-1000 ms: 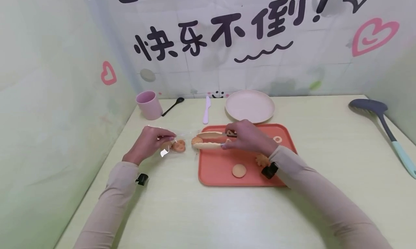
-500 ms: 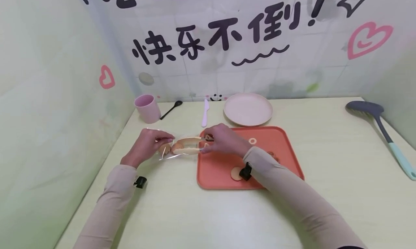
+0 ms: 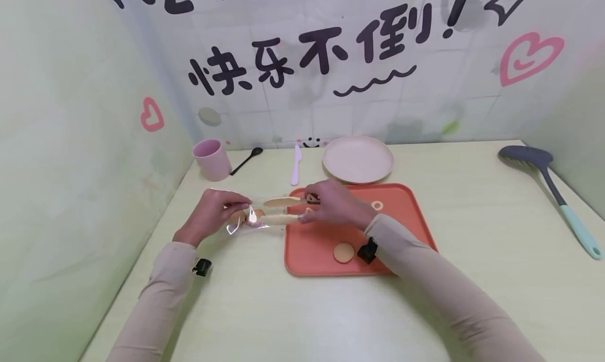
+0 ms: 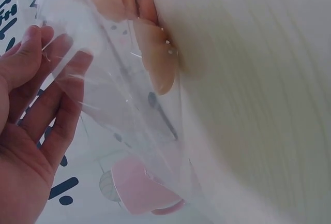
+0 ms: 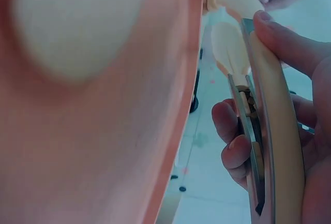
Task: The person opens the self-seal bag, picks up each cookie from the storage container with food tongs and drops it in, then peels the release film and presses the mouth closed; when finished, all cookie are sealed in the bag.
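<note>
My left hand (image 3: pixel 210 213) pinches the edge of a clear plastic bag (image 4: pixel 98 81) between thumb and fingers. Several tan cookies (image 4: pixel 159 61) lie inside the bag. In my right hand (image 3: pixel 337 208) is a pair of tongs (image 5: pixel 279 125) with cream, scalloped tips. The tips stand apart at the bag's mouth in the head view, and I see no cookie between them. Beneath the right hand is an orange tray (image 3: pixel 309 259), bearing a round cookie (image 3: pixel 343 252) and a ring cookie (image 3: pixel 376 205). The right forearm hides part of the tray.
Along the back stand a pink cup (image 3: pixel 212 161), a black spoon (image 3: pixel 246 162), a lilac knife (image 3: pixel 296 165) and a pink plate (image 3: pixel 358 159). A slotted turner (image 3: pixel 550 181) with a mint handle lies at the right, near the side wall.
The tongs moved left into the bag with a round cookie. Since then my right hand has drawn back slightly to the right, the tips clear of it. My left hand keeps its pinch.
</note>
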`<state>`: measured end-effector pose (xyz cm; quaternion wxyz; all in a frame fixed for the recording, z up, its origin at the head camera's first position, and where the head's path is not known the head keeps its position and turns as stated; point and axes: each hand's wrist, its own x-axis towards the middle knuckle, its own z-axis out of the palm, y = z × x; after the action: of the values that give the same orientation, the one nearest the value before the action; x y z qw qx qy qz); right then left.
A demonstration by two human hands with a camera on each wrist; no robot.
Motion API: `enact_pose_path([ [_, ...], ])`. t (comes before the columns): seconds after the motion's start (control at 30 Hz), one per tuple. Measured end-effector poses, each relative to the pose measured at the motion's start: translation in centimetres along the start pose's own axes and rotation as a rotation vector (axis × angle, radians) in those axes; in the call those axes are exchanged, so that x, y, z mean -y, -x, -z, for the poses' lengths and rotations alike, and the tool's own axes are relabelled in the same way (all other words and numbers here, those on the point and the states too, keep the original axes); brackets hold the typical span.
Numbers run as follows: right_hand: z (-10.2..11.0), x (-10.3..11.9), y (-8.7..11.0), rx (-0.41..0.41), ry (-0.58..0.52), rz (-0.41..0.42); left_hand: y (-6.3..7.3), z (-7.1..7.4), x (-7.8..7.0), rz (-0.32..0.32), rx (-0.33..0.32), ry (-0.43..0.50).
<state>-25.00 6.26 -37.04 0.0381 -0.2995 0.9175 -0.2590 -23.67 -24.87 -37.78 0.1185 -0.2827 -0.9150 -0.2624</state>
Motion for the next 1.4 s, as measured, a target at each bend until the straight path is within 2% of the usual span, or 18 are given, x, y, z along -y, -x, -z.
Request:
enact_pose_path([
  [0.13, 0.8, -0.4, 0.7, 0.002, 0.025, -0.011, -0.1, 0.1, 0.1, -0.006, -0.007, -0.012],
  [0.23, 1.6, -0.7, 2.4, 0.026, 0.038, -0.035, 0.0, -0.1, 0.1, 0.014, 0.009, -0.006],
  [0.33, 2.5, -1.4, 4.9, 0.042, 0.055, -0.03, 0.2, -0.1, 0.0, 0.037, 0.022, 0.0],
  [0.47, 3.5, -2.6, 8.8, 0.028, 0.104, 0.036, 0.3, -0.1, 0.0, 0.039, 0.026, -0.001],
  [0.67, 4.3, -4.7, 14.9, -0.051, 0.157, 0.071, 0.2, -0.1, -0.2, 0.023, 0.033, 0.002],
  [0.8, 4.6, -5.6, 17.1, -0.119, 0.191, 0.09, 0.1, -0.1, -0.2, 0.014, 0.033, -0.014],
  [1.0, 4.7, -6.1, 17.9, -0.14, 0.189, 0.1, 0.2, -0.2, 0.0, 0.008, 0.01, -0.03],
  [1.23, 4.3, -6.0, 17.2, -0.194, 0.18, 0.183, 0.1, -0.2, -0.2, 0.011, 0.019, -0.017],
  [1.4, 4.1, -5.6, 15.6, -0.165, 0.127, 0.122, 0.0, 0.0, -0.2, 0.007, 0.011, -0.021],
])
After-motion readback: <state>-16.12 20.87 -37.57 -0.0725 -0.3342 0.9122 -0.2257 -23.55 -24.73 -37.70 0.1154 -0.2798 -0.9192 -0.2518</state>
